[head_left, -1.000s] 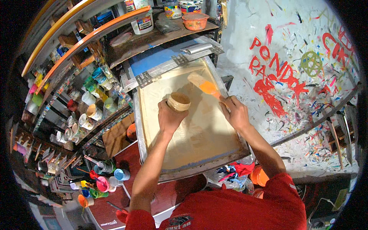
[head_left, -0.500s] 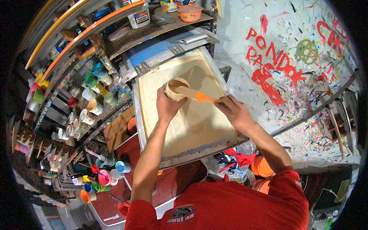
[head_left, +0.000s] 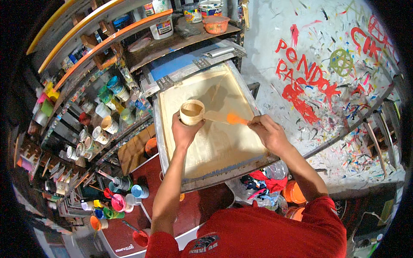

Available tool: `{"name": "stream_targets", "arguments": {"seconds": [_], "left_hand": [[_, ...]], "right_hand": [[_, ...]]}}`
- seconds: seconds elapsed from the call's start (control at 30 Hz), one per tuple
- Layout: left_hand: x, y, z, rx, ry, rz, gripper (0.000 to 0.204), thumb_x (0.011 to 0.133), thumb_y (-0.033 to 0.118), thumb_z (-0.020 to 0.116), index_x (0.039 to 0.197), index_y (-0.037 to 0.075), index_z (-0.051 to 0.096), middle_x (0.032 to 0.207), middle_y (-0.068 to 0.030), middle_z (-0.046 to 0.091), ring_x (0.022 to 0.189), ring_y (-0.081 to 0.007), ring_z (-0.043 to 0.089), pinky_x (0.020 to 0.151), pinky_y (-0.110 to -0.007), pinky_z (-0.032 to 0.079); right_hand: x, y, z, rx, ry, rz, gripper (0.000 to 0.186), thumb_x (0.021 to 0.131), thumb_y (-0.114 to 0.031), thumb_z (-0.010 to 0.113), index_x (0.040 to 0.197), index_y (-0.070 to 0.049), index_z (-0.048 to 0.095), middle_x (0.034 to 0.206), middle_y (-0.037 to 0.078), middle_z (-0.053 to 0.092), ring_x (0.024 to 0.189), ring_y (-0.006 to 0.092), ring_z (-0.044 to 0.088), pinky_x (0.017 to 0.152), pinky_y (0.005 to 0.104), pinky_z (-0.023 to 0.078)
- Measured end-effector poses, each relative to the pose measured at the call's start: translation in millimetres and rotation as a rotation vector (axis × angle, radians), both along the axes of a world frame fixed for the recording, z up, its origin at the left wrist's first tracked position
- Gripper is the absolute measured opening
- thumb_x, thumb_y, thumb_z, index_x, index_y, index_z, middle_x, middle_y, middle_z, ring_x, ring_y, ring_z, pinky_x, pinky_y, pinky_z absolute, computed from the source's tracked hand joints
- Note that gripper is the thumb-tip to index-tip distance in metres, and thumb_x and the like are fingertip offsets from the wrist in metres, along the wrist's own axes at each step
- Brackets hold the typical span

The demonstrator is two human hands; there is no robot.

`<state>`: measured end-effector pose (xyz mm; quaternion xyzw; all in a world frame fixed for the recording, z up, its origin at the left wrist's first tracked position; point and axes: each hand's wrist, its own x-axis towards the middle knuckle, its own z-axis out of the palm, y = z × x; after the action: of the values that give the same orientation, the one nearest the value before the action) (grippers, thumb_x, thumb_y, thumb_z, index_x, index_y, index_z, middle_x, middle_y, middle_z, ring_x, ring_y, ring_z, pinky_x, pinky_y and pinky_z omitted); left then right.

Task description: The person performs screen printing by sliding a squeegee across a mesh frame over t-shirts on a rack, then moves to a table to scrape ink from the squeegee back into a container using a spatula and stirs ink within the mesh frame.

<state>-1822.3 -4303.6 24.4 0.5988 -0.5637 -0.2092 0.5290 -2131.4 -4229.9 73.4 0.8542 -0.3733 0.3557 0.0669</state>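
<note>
My left hand [head_left: 186, 132] is wrapped round a cream-coated cup [head_left: 192, 112] and holds it tilted, with pale ink or paint inside. In my right hand [head_left: 271, 132], the fingers pinch the handle end of a spatula [head_left: 236, 119] with an orange grip and a cream-smeared blade. The blade's tip lies by the cup's right side; whether it touches the cup I cannot tell. Both hands are above a screen-printing frame [head_left: 228, 173], whose mesh [head_left: 206, 159] is covered with a cream layer.
Hinge clamps [head_left: 164, 83] hold the frame's far end below a shelf with tubs [head_left: 215, 25]. On the left, racks carry several paint pots [head_left: 109, 124]. More cups [head_left: 139, 189] stand on a red table [head_left: 129, 234]. Rags [head_left: 269, 181] and orange buckets [head_left: 294, 192] are near my right side.
The spatula has moved from across the cup's opening to beside its right side, as my right hand shifted slightly right and down. The cup's mouth now faces more toward the view.
</note>
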Motion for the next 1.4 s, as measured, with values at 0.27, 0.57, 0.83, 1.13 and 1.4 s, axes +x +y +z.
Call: {"name": "stream_targets", "arguments": {"seconds": [0.27, 0.57, 0.83, 1.13, 1.4], "left_hand": [[13, -1, 9, 0.025, 0.001, 0.042, 0.084, 0.06, 0.028, 0.097, 0.123, -0.008, 0.053, 0.111, -0.0211, 0.07, 0.101, -0.0274, 0.071, 0.088, -0.036, 0.056], [0, 6, -13, -0.127, -0.05, -0.068, 0.082, 0.063, 0.026, 0.096, 0.126, -0.005, 0.053, 0.117, -0.02, 0.068, 0.106, -0.03, 0.069, 0.091, -0.038, 0.055], [7, 8, -8, -0.101, -0.117, 0.028, 0.088, 0.06, 0.032, 0.097, 0.128, -0.003, 0.052, 0.118, -0.019, 0.068, 0.108, -0.0311, 0.068, 0.092, -0.04, 0.056], [21, 7, -18, -0.116, -0.061, 0.012, 0.086, 0.062, 0.03, 0.096, 0.128, -0.002, 0.051, 0.119, -0.0202, 0.065, 0.108, -0.0329, 0.067, 0.092, -0.04, 0.055], [23, 26, 9, -0.087, -0.016, -0.014, 0.081, 0.062, 0.027, 0.095, 0.124, -0.005, 0.054, 0.115, -0.0195, 0.067, 0.105, -0.0319, 0.068, 0.091, -0.04, 0.055]], "right_hand": [[4, -29, -38, 0.086, -0.086, -0.287, 0.019, 0.095, -0.008, 0.06, 0.113, -0.001, 0.058, 0.105, 0.02, 0.065, 0.092, 0.041, 0.067, 0.071, 0.0475, 0.057], [53, -171, -51, 0.188, 0.101, -0.797, 0.024, 0.094, -0.006, 0.054, 0.116, 0.003, 0.052, 0.087, 0.025, 0.071, 0.081, 0.035, 0.074, 0.068, 0.0426, 0.061], [68, -221, -69, 0.298, -0.049, -0.795, 0.024, 0.092, -0.001, 0.052, 0.115, 0.004, 0.053, 0.092, 0.027, 0.071, 0.087, 0.0419, 0.073, 0.075, 0.0489, 0.06], [70, -255, -77, 0.415, -0.243, -0.866, 0.024, 0.094, -0.008, 0.051, 0.114, 0.001, 0.061, 0.106, 0.027, 0.07, 0.101, 0.0428, 0.07, 0.085, 0.0515, 0.058], [94, -265, -64, 0.442, -0.169, -0.769, 0.021, 0.092, -0.012, 0.056, 0.105, -0.001, 0.069, 0.107, 0.025, 0.071, 0.102, 0.0398, 0.071, 0.086, 0.0512, 0.058]]}}
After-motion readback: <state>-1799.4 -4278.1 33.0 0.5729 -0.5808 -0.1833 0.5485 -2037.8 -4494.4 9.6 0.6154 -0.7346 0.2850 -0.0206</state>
